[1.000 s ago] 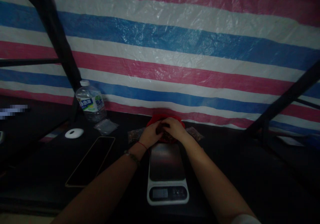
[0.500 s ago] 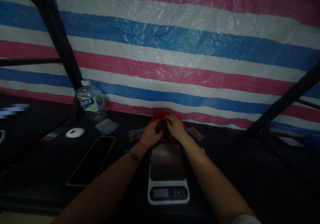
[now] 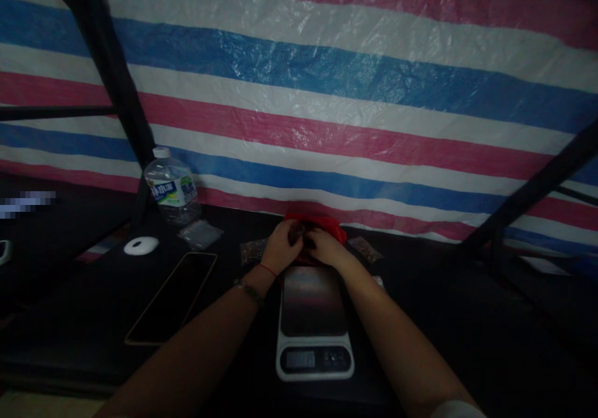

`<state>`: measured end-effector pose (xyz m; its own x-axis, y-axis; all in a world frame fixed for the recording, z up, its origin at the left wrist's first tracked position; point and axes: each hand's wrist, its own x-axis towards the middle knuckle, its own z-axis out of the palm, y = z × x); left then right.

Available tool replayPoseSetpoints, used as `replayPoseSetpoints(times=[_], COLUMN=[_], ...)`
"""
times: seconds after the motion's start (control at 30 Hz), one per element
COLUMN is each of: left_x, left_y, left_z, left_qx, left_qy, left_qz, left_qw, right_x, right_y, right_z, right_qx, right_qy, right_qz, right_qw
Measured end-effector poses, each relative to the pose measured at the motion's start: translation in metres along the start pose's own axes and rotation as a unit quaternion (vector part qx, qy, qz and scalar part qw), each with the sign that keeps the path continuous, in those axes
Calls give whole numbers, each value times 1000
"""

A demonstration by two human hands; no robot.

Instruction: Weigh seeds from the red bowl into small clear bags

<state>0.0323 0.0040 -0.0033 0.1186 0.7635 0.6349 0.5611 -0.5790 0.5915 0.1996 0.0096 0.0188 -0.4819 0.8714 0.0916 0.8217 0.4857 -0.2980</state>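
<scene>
My left hand (image 3: 281,245) is closed on what looks like a small dark, shiny plastic bag (image 3: 296,231), partly hidden by the fingers. Close beside it, my right hand (image 3: 326,247) has its fingers bent inward over the red plastic bag (image 3: 334,226); what they hold, if anything, is too dark to make out. Both hands are just beyond the far edge of a white kitchen scale (image 3: 314,306) with a lit display. Small clear bags with brownish contents lie on either side, one (image 3: 252,251) left of my left hand and another (image 3: 365,249) right of my right hand.
A phone (image 3: 172,299) lies on the black table left of the scale. Behind it are a white rounded object (image 3: 141,245), some clear plastic bags (image 3: 200,235) and a clear bottle (image 3: 171,187). Striped sheeting (image 3: 327,119) hangs behind, with dark posts (image 3: 112,75) in front.
My right hand has shifted slightly down and towards me, its fingers curling lower over the red bag. More of the red bag shows on the right. My left hand has barely moved.
</scene>
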Motion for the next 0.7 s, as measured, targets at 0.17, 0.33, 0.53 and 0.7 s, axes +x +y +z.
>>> replayPoseSetpoints(times=[0.17, 0.33, 0.53, 0.7], left_x=[-1, -2, -1, -1], left_y=[1, -2, -4, -4], left_z=[-1, 0, -1, -3], left_qx=[-5, -26, -28, -24], left_qy=[-31, -29, -33, -76], left_qz=[19, 15, 9, 15], left_qw=[999, 999, 999, 997], right_x=[-2, -3, 0, 3], right_y=[-2, -7, -4, 3], right_z=[0, -3, -7, -10], right_qx=[-3, -1, -25, -21], right_qy=[12, 7, 1, 89], right_qz=[-17, -25, 10, 45], right_qw=[1000, 1000, 1000, 995])
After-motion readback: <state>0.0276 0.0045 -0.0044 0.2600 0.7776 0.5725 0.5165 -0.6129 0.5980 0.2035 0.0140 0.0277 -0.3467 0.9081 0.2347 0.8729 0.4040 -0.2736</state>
